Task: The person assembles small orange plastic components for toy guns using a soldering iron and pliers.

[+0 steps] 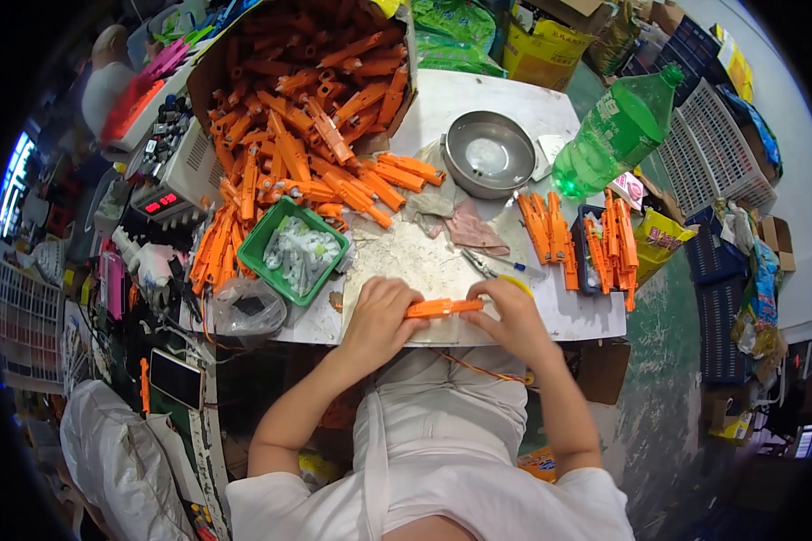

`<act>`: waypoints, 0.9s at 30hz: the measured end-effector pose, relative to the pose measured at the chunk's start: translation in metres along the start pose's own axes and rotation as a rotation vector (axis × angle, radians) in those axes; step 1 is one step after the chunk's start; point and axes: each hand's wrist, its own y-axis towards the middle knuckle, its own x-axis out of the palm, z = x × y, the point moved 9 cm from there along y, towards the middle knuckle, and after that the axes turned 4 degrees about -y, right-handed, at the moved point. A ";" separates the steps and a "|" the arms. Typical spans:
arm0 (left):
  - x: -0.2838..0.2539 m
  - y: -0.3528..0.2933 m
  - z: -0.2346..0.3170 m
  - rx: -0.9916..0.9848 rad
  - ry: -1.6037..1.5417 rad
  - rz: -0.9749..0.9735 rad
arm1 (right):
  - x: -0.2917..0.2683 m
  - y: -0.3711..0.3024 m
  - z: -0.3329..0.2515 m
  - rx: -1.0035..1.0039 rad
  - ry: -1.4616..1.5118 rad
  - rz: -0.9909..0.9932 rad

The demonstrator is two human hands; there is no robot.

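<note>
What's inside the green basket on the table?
The green basket holds a heap of small white and greyish pieces. They cover its bottom, so what lies beneath the top layer cannot be seen.

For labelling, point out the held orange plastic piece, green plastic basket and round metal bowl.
Held orange plastic piece [444, 308], head view: its middle.
Green plastic basket [267, 274], head view: near wall.
Round metal bowl [491, 147], head view: inside bottom.

The tabletop [543, 110] is brightly lit, while the bent fisheye edges fade to black.
</note>
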 end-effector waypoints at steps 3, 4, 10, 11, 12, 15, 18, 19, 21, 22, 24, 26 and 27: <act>0.000 -0.015 0.015 0.013 -0.087 0.096 | 0.011 -0.024 0.009 0.093 0.486 0.171; -0.002 -0.018 0.021 0.013 -0.120 0.164 | 0.014 -0.030 0.014 0.138 0.838 0.279; -0.001 -0.034 0.039 -0.049 -0.167 0.307 | 0.019 -0.032 -0.009 0.105 1.210 0.444; -0.001 -0.038 0.042 -0.047 -0.165 0.334 | 0.013 -0.032 -0.012 0.076 1.162 0.466; 0.000 -0.040 0.045 -0.045 -0.163 0.360 | 0.010 -0.032 -0.014 0.076 1.164 0.463; 0.004 -0.035 0.048 -0.063 -0.184 0.367 | -0.003 -0.027 -0.017 0.032 1.104 0.481; 0.013 -0.020 0.041 -0.079 -0.389 0.144 | -0.004 -0.018 -0.008 0.156 1.077 0.378; 0.024 -0.015 0.041 -0.070 -0.570 -0.041 | -0.001 -0.016 -0.011 0.163 1.083 0.287; 0.035 -0.013 0.030 -0.259 -0.867 -0.204 | 0.002 -0.014 -0.017 0.168 1.093 0.191; 0.052 -0.020 0.029 -0.451 -1.162 -0.370 | 0.005 -0.014 -0.019 0.201 1.089 0.134; 0.051 -0.020 0.033 -0.441 -1.219 -0.374 | 0.008 -0.014 -0.023 0.235 1.085 0.083; 0.055 -0.027 0.036 -0.435 -1.223 -0.395 | 0.017 -0.019 -0.023 0.319 1.116 0.009; 0.056 -0.029 0.038 -0.438 -1.224 -0.397 | 0.017 -0.019 -0.022 0.322 1.117 0.009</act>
